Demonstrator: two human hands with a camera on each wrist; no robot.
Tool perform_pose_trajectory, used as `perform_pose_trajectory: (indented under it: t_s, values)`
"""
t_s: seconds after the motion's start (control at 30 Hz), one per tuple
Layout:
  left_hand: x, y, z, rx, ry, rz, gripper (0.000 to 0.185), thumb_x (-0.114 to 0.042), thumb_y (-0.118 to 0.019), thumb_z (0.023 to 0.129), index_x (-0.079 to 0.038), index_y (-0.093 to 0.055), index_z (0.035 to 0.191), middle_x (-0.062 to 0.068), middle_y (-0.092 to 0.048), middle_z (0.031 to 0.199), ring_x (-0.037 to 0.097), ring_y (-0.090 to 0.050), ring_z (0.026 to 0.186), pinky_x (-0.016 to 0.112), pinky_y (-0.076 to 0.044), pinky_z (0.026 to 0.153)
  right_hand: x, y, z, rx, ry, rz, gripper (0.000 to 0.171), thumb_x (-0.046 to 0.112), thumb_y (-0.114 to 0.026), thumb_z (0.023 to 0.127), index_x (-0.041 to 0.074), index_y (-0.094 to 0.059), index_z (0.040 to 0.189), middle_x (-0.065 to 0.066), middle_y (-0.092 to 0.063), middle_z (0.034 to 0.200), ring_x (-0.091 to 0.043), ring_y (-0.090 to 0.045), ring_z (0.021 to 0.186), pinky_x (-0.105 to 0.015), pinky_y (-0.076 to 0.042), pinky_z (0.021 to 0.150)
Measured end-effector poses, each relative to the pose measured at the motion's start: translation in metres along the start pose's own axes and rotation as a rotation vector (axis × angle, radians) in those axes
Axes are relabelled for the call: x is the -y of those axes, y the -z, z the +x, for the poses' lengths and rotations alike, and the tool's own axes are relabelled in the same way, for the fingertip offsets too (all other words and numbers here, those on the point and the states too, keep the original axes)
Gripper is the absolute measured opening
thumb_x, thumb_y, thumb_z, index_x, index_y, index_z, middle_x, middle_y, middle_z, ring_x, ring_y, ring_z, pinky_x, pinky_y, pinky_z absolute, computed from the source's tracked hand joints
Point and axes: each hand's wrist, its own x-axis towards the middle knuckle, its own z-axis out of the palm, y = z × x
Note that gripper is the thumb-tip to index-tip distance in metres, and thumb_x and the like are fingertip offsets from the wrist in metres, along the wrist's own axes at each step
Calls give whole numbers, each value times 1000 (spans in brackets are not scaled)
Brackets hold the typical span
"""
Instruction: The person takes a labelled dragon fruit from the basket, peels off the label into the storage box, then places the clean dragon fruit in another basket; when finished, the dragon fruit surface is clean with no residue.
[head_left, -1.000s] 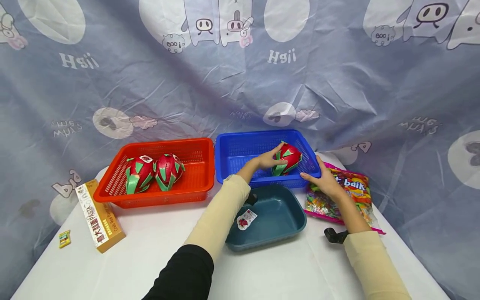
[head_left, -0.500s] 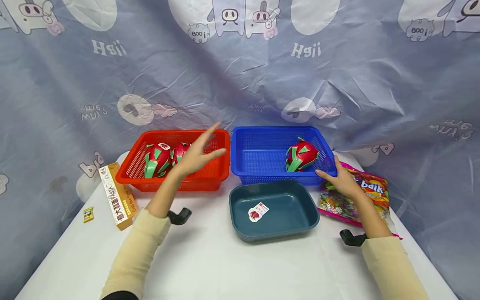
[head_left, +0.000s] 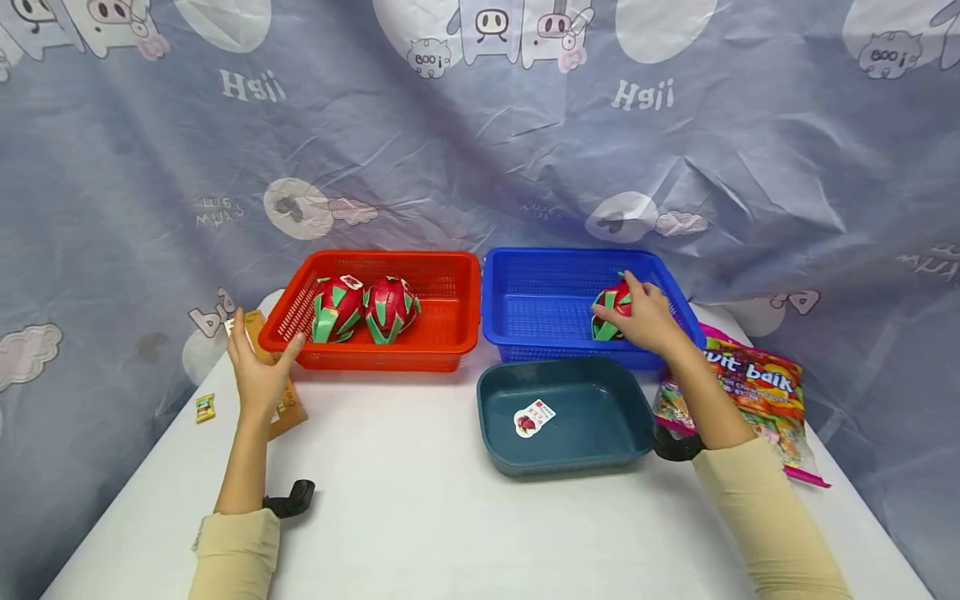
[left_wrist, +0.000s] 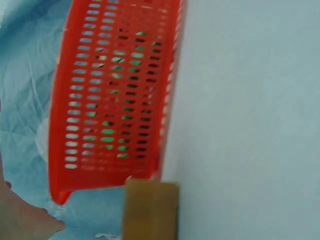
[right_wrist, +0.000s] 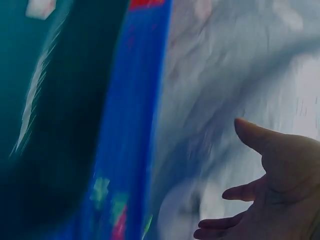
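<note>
In the head view my left hand [head_left: 258, 371], fingers spread, is at the left corner of the red basket [head_left: 442, 321], overlapping an orange pasta box [head_left: 291, 414]. Two red dragon fruits with green leaves, one [head_left: 339, 310] beside the other [head_left: 392, 310], lie in that basket. Over the right part of the blue basket [head_left: 532, 317] my right hand [head_left: 647, 321] covers part of a third dragon fruit [head_left: 606, 328]. The right wrist view shows that hand's thumb [right_wrist: 250, 132] and fingers spread, with nothing gripped. From the left wrist, the red basket's slotted wall [left_wrist: 115, 100] fills much of the picture.
A dark teal tray [head_left: 585, 437] holding a sticker [head_left: 528, 421] stands in front of the blue basket. To the right lies a bag of candy [head_left: 761, 387], partly behind the right forearm. A small yellow packet [head_left: 205, 407] is on the white table [head_left: 420, 500] at left.
My left hand left the dragon fruit in the blue basket and swung left to the red basket's corner. My right hand moved from the blue basket's rim to over that fruit.
</note>
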Motion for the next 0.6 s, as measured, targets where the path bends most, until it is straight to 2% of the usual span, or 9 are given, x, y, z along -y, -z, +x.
perform_pose_trajectory:
  t_s: [0.07,0.17,0.27,0.37,0.47,0.6]
  values:
    - [7,-7,0,6,38,0,91,-41,-68,75,-37,-7,142,3,-11,146,23,-27,125,42,-26,103,27,-10,14,-12,53,28,89,53,-49,85,4,-4,144,-35,-12,139,-51,-13,127,-64,-21,97]
    - [15,-18,1,4,59,-14,95,-44,-68,75,-33,-3,143,5,-7,147,25,-28,124,42,-27,102,70,-31,40,-43,127,77,85,52,-50,85,7,-9,144,-29,-15,141,-45,-14,129,-60,-21,100]
    - [23,-25,3,-38,54,-44,100,-42,-70,73,-27,-2,144,5,-7,147,22,-16,133,42,-16,109,113,-59,69,-73,201,159,82,51,-52,84,11,-14,144,-23,-17,142,-39,-15,131,-54,-23,103]
    - [30,-31,5,-45,47,-85,104,-37,-73,72,-26,1,144,4,-7,148,21,-13,134,38,-13,110,152,-88,98,-70,288,213,81,51,-55,82,15,-16,143,-19,-19,142,-34,-19,131,-50,-25,103]
    - [34,-34,8,-15,22,-133,105,-31,-74,73,-25,3,144,3,-7,149,20,-13,135,35,-12,110,181,-115,123,-18,381,222,85,49,-60,79,17,-15,144,-17,-20,142,-32,-22,131,-49,-27,103]
    - [30,-36,3,21,-4,-216,103,-20,-73,74,-18,3,144,9,-8,148,26,-14,135,37,-12,110,200,-142,149,109,488,153,95,45,-69,74,23,-10,145,-12,-18,145,-28,-21,133,-45,-25,106]
